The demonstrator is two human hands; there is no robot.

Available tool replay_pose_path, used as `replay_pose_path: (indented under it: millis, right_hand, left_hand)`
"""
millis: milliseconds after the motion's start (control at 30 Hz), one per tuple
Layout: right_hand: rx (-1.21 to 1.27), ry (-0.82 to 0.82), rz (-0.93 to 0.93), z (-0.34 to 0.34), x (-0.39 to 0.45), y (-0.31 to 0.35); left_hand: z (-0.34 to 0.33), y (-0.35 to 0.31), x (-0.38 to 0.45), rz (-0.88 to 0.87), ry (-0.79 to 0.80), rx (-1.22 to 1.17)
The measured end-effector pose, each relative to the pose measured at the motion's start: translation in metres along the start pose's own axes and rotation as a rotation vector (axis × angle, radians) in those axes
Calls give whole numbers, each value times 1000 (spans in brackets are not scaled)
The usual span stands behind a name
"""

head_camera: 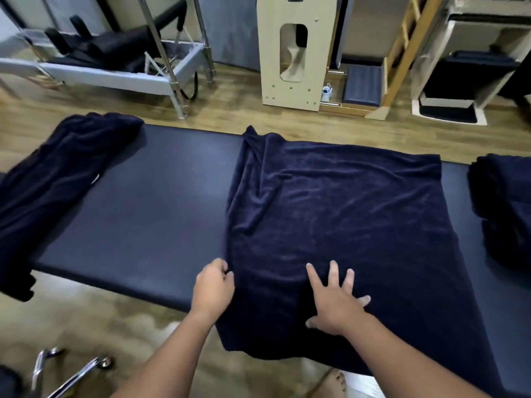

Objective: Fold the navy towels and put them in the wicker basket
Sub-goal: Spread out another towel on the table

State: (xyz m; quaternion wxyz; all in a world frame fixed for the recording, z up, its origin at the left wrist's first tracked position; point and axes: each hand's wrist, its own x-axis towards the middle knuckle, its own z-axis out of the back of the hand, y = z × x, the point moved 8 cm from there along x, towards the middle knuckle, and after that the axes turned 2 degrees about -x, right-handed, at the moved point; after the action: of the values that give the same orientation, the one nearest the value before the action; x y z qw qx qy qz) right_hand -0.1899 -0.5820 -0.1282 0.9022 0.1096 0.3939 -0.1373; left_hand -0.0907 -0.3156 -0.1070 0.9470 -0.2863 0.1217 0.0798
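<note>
A navy towel [339,214] lies spread across the dark padded table [143,202], its near end hanging over the front edge. My left hand [214,285] pinches the towel's left edge near the table front. Flat on the cloth, a little to the right, rests my right hand [334,300] with fingers spread. A second navy towel [54,185] lies crumpled at the table's left end, drooping over the side. More navy towels [505,208] are stacked at the right end. No wicker basket is in view.
Beyond the table stand a reformer frame [120,64], a pale wooden unit [293,53], a ladder barrel [402,53] and white shelving [465,67] on wooden floor. Chrome chair legs [69,369] sit near my left side.
</note>
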Motion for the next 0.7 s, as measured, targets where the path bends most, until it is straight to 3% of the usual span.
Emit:
replay_pose_path:
  millis: [100, 200, 267, 367, 467, 567, 700]
  right_hand:
    - [8, -8, -22, 0, 0, 3]
    - [16, -19, -32, 0, 0, 2]
    - [14, -24, -37, -1, -1, 1]
    - [4, -25, -44, -1, 0, 2]
    - [-1, -17, -52, -2, 0, 2]
    - [-4, -16, -58, -2, 1, 2]
    - [-1, -12, -61, -3, 3, 1]
  left_hand:
    - [-5, -6, -8, -118, 65, -189]
    - [-7, 10, -9, 81, 75, -417]
    - [-3, 24, -11, 215, 34, -393]
    - [-5, 9, -10, -35, 74, -179]
    - [-8, -9, -15, -265, 83, -191]
    - [-15, -11, -18, -309, 135, -210]
    - [-18, -9, -21, -219, 241, -215]
